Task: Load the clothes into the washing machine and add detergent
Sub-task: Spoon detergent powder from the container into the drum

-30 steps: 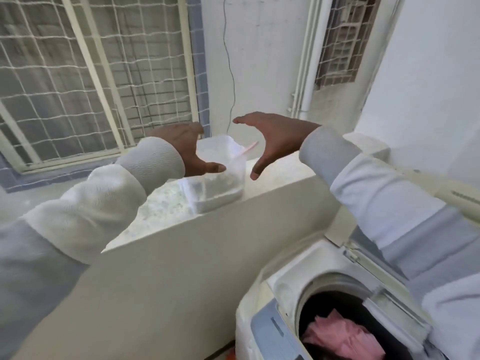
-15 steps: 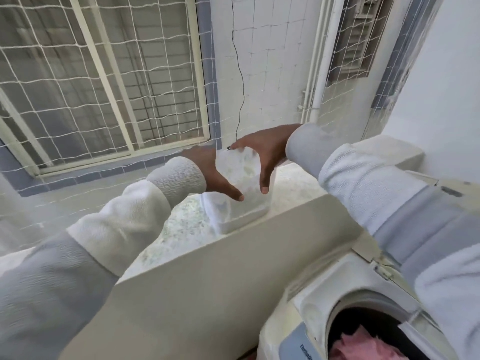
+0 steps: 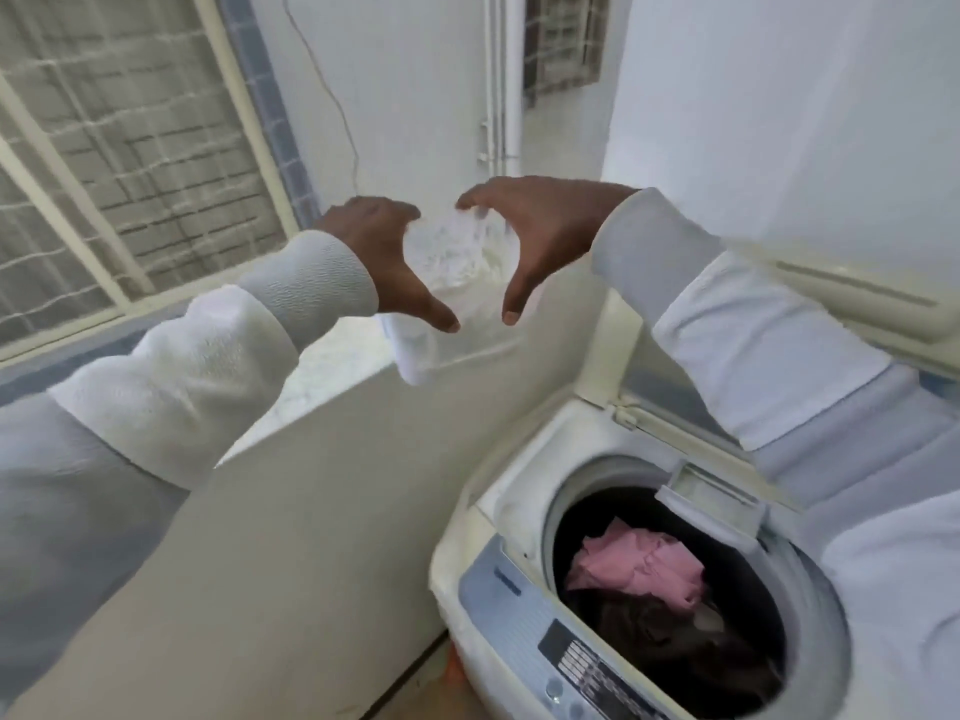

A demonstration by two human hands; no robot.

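Left hand and right hand clamp the detergent tub above the ledge; tilting it may spill powder outside the washing machine.

Clear detergent tub with white powder, tilted; pink garment atop dark clothes in open washer.

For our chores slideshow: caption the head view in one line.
Left hand and right hand grip a detergent tub at the ledge beside the open washer holding clothes.

A clear tub of white powder is gripped between left hand and right hand — pink cloth is seen inside the washing machine.
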